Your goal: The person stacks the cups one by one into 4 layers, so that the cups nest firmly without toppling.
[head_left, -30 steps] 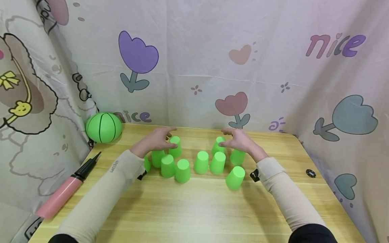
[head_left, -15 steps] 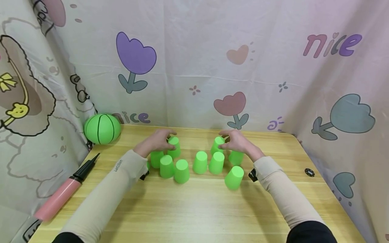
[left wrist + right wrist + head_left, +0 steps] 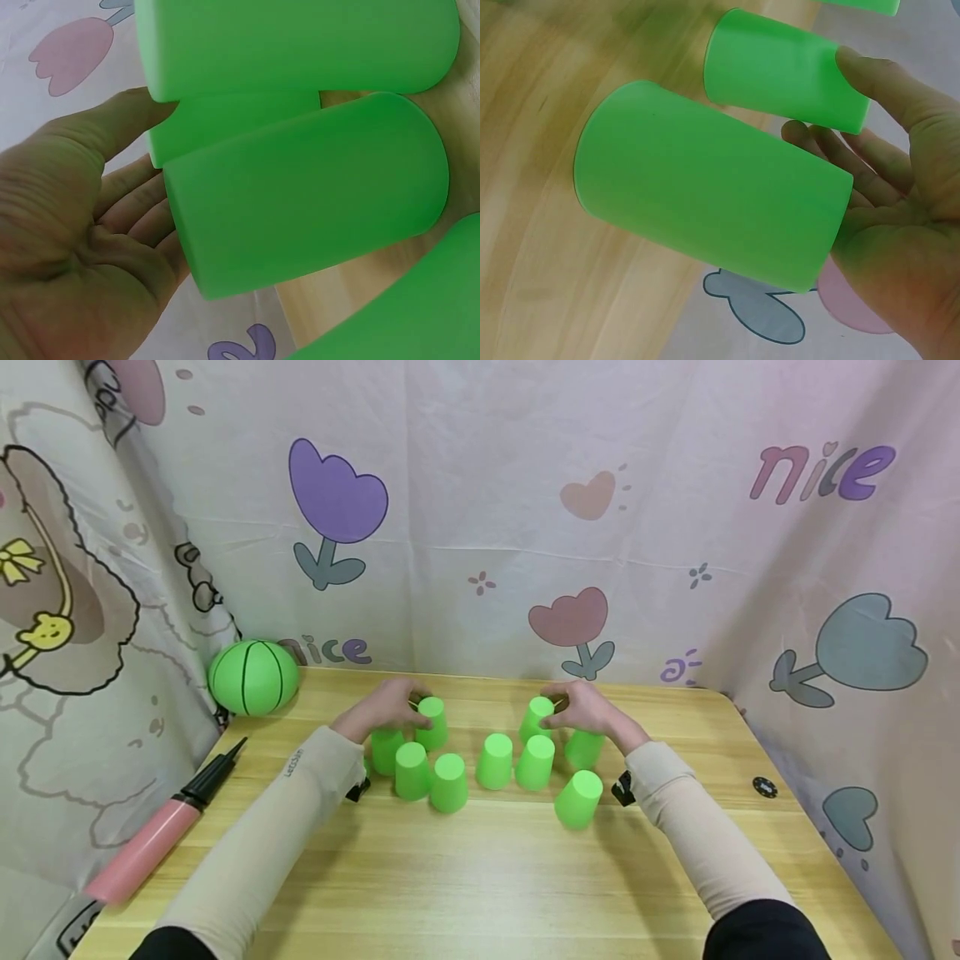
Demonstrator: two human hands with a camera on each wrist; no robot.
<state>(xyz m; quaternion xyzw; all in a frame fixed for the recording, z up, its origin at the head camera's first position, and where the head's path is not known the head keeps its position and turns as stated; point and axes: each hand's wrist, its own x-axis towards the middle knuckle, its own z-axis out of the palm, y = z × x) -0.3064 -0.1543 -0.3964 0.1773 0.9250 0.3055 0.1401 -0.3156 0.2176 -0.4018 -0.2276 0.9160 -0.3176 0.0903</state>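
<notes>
Several plain green cups stand upside down on the wooden table in the head view. My left hand (image 3: 390,704) curls its thumb and fingers round the top of the back left cup (image 3: 433,727), which in the left wrist view is partly hidden by nearer cups (image 3: 307,199). At the back right, my right hand (image 3: 585,706) pinches another cup (image 3: 535,720) near its top. The right wrist view shows the thumb on that cup's side (image 3: 776,71) and fingers behind it, with a nearer cup (image 3: 712,184) in front of the fingers.
Between and before the hands stand more green cups (image 3: 495,762), one (image 3: 579,800) nearest the front. A green ball (image 3: 253,678) sits at the back left corner, a pink pump with a black nozzle (image 3: 161,835) along the left edge. A black round chip (image 3: 765,787) lies right.
Both hands have closed their fingers round the tops of the two back cups. The cups keep their places; the head view has shifted slightly.
</notes>
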